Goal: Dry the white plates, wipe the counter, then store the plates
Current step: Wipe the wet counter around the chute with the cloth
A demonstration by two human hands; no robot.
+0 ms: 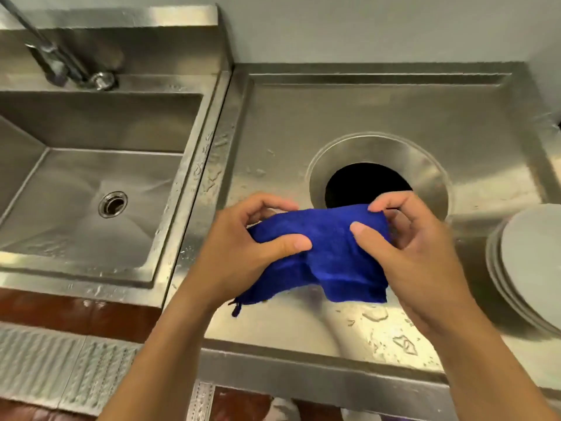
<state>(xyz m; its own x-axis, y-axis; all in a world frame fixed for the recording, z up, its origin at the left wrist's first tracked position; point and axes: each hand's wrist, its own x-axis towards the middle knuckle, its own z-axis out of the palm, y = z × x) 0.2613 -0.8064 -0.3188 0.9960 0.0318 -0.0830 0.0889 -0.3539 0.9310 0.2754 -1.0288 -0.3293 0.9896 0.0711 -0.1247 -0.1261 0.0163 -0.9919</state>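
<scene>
A blue cloth (328, 253) hangs bunched between both hands, just above the steel counter (379, 117). My left hand (243, 247) grips its left end, thumb on top. My right hand (419, 253) pinches its upper right edge with thumb and fingers. A stack of white plates (528, 265) lies on the counter at the right edge, partly cut off by the frame. Water drops lie on the counter near its front edge and along its left rim.
A round waste hole (364, 186) with a steel ring opens in the counter just behind the cloth. To the left is a deep steel sink (100, 189) with a drain and a tap (60, 62). Red floor tiles and a grating show below.
</scene>
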